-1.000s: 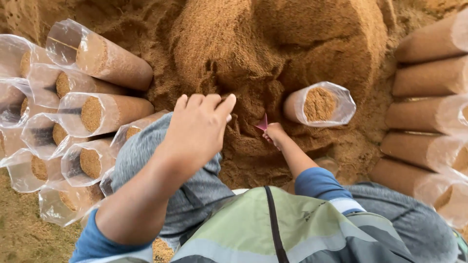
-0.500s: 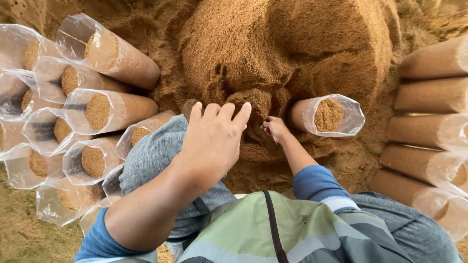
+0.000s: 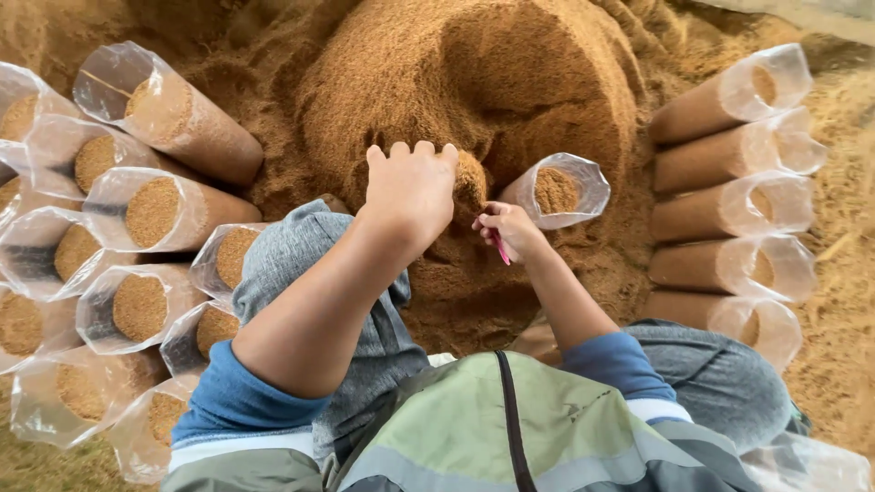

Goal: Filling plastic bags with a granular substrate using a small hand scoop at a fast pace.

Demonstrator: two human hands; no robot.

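The left hand [image 3: 412,193] is cupped with its fingers curled, grasping a clump of sawdust [image 3: 469,179] that shows at its fingertips. It sits against the near face of the big sawdust pile [image 3: 474,82], which rises in the middle of the floor ahead of the person.

The right hand [image 3: 507,228] is lower and just to the right, fingers closed on a small pink tool [image 3: 500,249] whose tip points down toward the knees. Just beside this hand, touching the slope of the pile, lies an open plastic bag [image 3: 561,189], tilted with its mouth facing the person and partly filled with sawdust. The clump in the left hand is near that mouth but not inside it.

On the left, a heap of filled bags [image 3: 150,214] lies on its side, their round sawdust ends and loose clear plastic collars turned toward the camera. One of them rests higher, leaning against the pile. On the right, a row of filled bags [image 3: 729,205] is stacked one above the other, lying flat with their clear collars pointing right.

The person wears blue sleeves, a green vest and grey trousers; the left knee [image 3: 301,255] is raised between the left arm and the heap of bags. The ground around is covered in loose sawdust and straw-coloured litter.
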